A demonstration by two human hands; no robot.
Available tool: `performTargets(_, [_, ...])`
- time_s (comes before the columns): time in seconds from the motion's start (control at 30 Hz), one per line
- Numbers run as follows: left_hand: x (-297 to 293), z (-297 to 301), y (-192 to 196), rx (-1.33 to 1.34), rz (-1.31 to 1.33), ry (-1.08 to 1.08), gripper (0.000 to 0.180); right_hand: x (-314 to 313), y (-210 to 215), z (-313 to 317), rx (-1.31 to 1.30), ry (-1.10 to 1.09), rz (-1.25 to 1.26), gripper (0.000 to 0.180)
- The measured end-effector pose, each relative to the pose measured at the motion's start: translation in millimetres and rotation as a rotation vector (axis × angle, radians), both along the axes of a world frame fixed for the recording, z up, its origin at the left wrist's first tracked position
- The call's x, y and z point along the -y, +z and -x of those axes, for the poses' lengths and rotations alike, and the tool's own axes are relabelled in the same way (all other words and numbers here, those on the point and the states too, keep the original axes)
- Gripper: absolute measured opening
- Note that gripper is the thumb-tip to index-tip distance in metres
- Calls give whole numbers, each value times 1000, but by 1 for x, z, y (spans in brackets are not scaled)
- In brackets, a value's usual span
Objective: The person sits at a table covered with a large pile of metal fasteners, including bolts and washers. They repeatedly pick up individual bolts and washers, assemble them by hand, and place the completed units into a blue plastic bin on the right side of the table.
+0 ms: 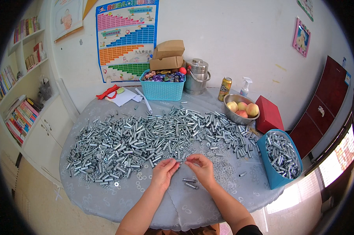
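Observation:
Near the front middle of the table my two hands meet over a small silvery metal sleeve (179,160). My left hand (164,173) pinches the sleeve between thumb and fingers. At the sleeve's right end, my right hand (202,170) is closed in a pinch; what its fingertips hold is too small to make out. Two assembled bolts (190,185) lie on the cloth between my forearms. Beyond my hands spreads a wide heap of loose metal sleeves and bolts (145,133). Flat washers (224,172) are scattered to the right of my right hand.
A blue bin (269,168) full of metal sleeves stands at the right edge. Behind it are a red box (269,113), a steel bowl (239,118) of fruit and a can (224,89). A turquoise basket (161,91) and a steel pot (195,80) stand at the back.

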State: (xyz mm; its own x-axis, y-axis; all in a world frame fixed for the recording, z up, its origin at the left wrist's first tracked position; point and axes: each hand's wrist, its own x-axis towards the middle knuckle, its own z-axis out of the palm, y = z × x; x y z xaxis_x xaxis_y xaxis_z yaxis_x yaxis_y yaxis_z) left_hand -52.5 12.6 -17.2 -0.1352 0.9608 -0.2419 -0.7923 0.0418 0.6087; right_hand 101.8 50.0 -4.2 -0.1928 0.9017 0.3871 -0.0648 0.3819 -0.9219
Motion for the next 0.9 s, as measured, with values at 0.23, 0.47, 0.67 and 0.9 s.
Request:
performTargets(0.23, [-2,1,-5,25,0,-8,14,9,19,0,223,-49,-244,19])
performTargets(0.47, [-1,0,-4,23,18,-29,13,5,17,0,93,-91,-66,12])
performTargets(0.67, [2,-1,5,-93,19,-42,16,2,16,-6,224,-43,-88,11])
performTargets(0.9, [9,-4,21,-318,42,-181,21,-5,11,-10,107,-63,-64,14])
